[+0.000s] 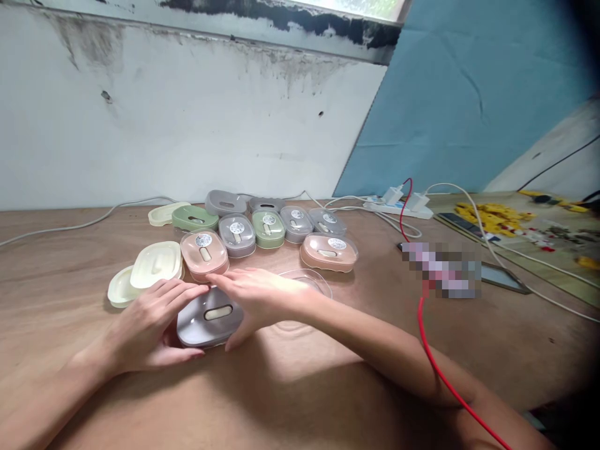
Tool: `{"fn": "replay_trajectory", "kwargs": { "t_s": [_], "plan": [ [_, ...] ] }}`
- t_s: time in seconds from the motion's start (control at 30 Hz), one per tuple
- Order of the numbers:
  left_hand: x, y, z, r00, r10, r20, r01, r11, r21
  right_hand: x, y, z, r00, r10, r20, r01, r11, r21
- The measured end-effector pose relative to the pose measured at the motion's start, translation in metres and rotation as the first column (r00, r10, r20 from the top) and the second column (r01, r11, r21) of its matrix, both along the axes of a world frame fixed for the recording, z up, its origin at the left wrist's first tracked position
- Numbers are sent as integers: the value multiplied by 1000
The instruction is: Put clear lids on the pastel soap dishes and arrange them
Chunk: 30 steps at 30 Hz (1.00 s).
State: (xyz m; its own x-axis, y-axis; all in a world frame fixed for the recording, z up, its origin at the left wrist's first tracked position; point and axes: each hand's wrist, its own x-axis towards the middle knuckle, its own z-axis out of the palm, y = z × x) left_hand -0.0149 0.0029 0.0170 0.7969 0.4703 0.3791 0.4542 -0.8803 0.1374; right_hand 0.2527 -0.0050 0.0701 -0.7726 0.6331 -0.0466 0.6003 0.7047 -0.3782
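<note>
Two hands frame one grey container [209,317] in the head view, the only view I have. It lies low and centre on the wooden table [70,262], lid up, with a pale oval tab showing in its top.

My left hand [152,325] cups the container's left side: fingers spread over the upper left edge, thumb along the lower edge, touching it. The hand is curved around the container, not closed into a fist.

My right hand [260,297] lies against the right side, fingers extended toward the left fingertips above the lid, thumb down at the lower right edge. It is likewise open-curved and in contact.

Just behind the right hand lies a clear lid [309,281], flat on the table. Beyond stand further containers: a pink one [204,253] just behind the grey one, cream lids [157,265] to the left, green and grey ones in rows.

A red cable [431,350] runs across the right forearm toward a white power strip [398,206].
</note>
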Motion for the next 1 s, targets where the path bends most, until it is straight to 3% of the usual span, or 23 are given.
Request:
{"fn": "replay_trajectory", "kwargs": {
  "t_s": [0.13,0.23,0.33,0.43,0.57,0.83,1.0],
  "plan": [
    [4,-3,3,1000,13,-10,-13,999,-35,37,6,35,979,-180,95,186,981,-54],
    [5,-4,3,1000,17,13,-16,999,-51,59,8,51,904,-328,273,360,930,-74],
    [6,-5,1,1000,20,22,-18,998,-54,63,12,47,800,-359,480,450,889,-86],
    [6,-4,0,999,24,23,-22,998,-51,57,19,37,788,-323,525,427,900,-88],
    [7,-4,-1,1000,16,14,-15,998,-57,52,26,34,837,-292,463,384,916,-116],
    [8,-5,1,999,21,27,-18,993,-114,59,18,54,921,-320,222,348,932,-98],
    [9,-8,3,999,35,37,-30,993,-114,52,11,58,981,-193,-31,183,960,-213]
  ]
}}
